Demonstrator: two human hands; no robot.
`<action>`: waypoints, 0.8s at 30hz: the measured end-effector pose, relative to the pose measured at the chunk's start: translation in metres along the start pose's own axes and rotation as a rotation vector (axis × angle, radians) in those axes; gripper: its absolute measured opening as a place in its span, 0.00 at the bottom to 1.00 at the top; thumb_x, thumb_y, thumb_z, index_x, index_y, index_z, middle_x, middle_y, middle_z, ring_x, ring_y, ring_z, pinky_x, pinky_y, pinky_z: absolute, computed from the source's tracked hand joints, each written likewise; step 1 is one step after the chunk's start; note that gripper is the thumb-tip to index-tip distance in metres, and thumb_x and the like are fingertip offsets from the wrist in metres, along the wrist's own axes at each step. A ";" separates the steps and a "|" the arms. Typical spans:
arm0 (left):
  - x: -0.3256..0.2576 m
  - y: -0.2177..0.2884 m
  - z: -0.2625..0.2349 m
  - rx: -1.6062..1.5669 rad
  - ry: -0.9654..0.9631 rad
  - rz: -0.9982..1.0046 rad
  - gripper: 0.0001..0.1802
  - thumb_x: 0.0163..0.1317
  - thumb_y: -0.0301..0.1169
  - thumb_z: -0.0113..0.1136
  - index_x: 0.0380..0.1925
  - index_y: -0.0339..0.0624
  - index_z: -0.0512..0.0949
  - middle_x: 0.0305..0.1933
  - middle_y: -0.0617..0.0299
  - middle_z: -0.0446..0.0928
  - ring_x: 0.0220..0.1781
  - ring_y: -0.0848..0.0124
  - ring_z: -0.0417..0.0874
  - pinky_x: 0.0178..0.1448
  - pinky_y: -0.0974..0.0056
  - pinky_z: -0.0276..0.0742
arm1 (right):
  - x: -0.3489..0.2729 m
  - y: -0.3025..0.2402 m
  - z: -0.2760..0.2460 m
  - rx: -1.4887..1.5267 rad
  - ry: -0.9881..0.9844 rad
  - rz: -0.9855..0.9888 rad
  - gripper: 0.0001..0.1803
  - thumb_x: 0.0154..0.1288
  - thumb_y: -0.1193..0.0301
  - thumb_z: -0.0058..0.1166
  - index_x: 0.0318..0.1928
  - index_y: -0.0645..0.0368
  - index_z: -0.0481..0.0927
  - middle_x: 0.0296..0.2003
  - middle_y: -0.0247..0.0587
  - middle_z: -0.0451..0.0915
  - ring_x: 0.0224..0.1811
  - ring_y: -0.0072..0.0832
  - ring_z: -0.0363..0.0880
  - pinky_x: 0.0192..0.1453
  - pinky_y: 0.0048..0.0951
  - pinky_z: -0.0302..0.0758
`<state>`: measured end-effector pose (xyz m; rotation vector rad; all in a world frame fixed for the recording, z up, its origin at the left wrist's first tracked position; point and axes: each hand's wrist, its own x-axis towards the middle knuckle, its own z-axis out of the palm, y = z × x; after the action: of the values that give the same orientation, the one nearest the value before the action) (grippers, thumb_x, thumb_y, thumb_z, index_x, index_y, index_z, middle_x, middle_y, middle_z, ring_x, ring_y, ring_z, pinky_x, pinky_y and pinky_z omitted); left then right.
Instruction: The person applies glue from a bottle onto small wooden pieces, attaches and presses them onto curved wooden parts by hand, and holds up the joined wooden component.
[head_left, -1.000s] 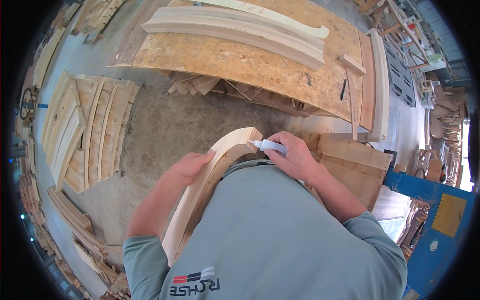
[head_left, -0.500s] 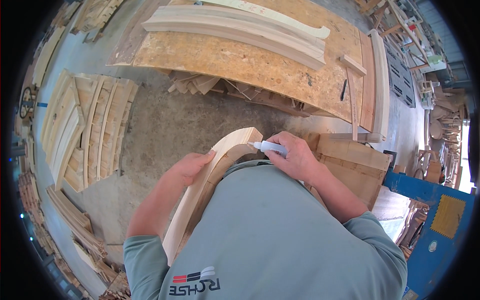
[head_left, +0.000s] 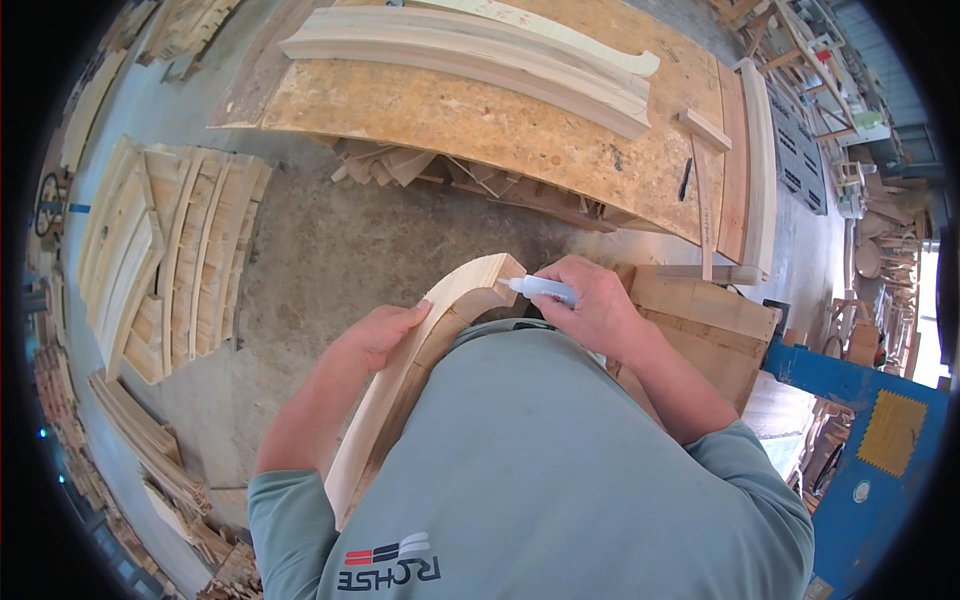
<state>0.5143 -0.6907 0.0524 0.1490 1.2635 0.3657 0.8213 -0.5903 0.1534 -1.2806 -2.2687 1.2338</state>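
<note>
A long curved piece of pale wood [head_left: 410,345] leans against my front, its bent end uppermost. My left hand [head_left: 388,335] grips its outer edge below the bend, thumb lying on the wood. In my right hand [head_left: 597,308] is a small white squeeze bottle [head_left: 545,290], tipped on its side. The narrow nozzle points left at the end face of the wood, touching or nearly touching it. Whether any liquid comes out is too small to tell.
Ahead stands a wooden workbench [head_left: 450,120] bearing a long moulded timber [head_left: 470,65], a black pen [head_left: 685,180] and thin sticks. Stacked curved wood pieces [head_left: 185,250] lie on the left. A wooden box [head_left: 700,320] and a blue machine frame [head_left: 860,410] are at the right.
The bottle has shifted very slightly, its nozzle still by the wood's end. My left hand keeps its hold, and the view has moved a little.
</note>
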 end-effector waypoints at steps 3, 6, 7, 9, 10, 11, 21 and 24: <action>0.002 0.000 -0.001 -0.006 -0.016 -0.006 0.36 0.71 0.53 0.61 0.63 0.29 0.75 0.64 0.47 0.78 0.65 0.58 0.79 0.66 0.52 0.74 | 0.001 0.000 -0.001 -0.009 -0.001 -0.006 0.11 0.62 0.70 0.63 0.44 0.59 0.84 0.40 0.48 0.83 0.42 0.44 0.84 0.46 0.39 0.81; 0.006 -0.002 -0.004 -0.007 -0.023 -0.011 0.36 0.71 0.53 0.61 0.62 0.30 0.75 0.64 0.48 0.78 0.65 0.58 0.79 0.66 0.52 0.74 | 0.002 -0.002 0.000 -0.010 0.003 -0.015 0.11 0.62 0.70 0.64 0.44 0.59 0.84 0.40 0.48 0.83 0.41 0.44 0.84 0.46 0.39 0.81; 0.007 -0.002 -0.004 -0.009 -0.021 -0.016 0.35 0.71 0.53 0.61 0.62 0.30 0.76 0.64 0.48 0.78 0.64 0.59 0.79 0.66 0.52 0.74 | 0.003 -0.001 0.000 -0.011 0.003 -0.013 0.11 0.62 0.70 0.64 0.44 0.59 0.84 0.40 0.48 0.83 0.41 0.44 0.84 0.46 0.39 0.81; 0.005 0.000 -0.002 -0.010 -0.020 -0.019 0.35 0.71 0.53 0.61 0.62 0.31 0.76 0.64 0.48 0.78 0.64 0.59 0.80 0.66 0.52 0.74 | 0.003 0.002 0.001 -0.033 0.005 -0.044 0.13 0.62 0.71 0.65 0.46 0.61 0.84 0.40 0.47 0.84 0.40 0.36 0.84 0.44 0.35 0.81; 0.004 0.001 -0.001 -0.010 -0.017 -0.021 0.35 0.71 0.53 0.60 0.62 0.31 0.76 0.64 0.49 0.78 0.64 0.59 0.80 0.66 0.52 0.74 | 0.004 0.002 0.000 -0.035 0.006 -0.042 0.13 0.62 0.71 0.65 0.46 0.61 0.84 0.40 0.47 0.84 0.40 0.36 0.84 0.44 0.35 0.81; 0.006 0.001 -0.002 -0.009 -0.020 -0.022 0.35 0.71 0.53 0.60 0.62 0.31 0.76 0.64 0.49 0.78 0.64 0.59 0.80 0.66 0.52 0.74 | 0.005 0.001 0.000 -0.031 0.011 -0.034 0.13 0.62 0.71 0.65 0.46 0.61 0.84 0.40 0.47 0.84 0.39 0.36 0.84 0.43 0.35 0.81; 0.008 0.001 -0.002 -0.019 -0.029 -0.013 0.34 0.72 0.53 0.59 0.60 0.29 0.76 0.61 0.48 0.80 0.61 0.60 0.82 0.64 0.53 0.76 | 0.014 0.008 -0.002 -0.058 0.044 -0.040 0.12 0.62 0.72 0.64 0.45 0.62 0.84 0.37 0.47 0.84 0.37 0.37 0.84 0.41 0.35 0.80; 0.010 0.001 -0.004 -0.016 -0.036 -0.019 0.34 0.72 0.53 0.59 0.60 0.29 0.77 0.60 0.48 0.81 0.61 0.60 0.82 0.63 0.52 0.76 | 0.017 0.010 -0.002 -0.066 0.049 -0.043 0.12 0.62 0.71 0.64 0.45 0.63 0.84 0.38 0.47 0.84 0.37 0.38 0.84 0.41 0.36 0.80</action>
<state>0.5126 -0.6867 0.0420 0.1291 1.2255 0.3555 0.8180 -0.5729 0.1442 -1.2631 -2.3079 1.1100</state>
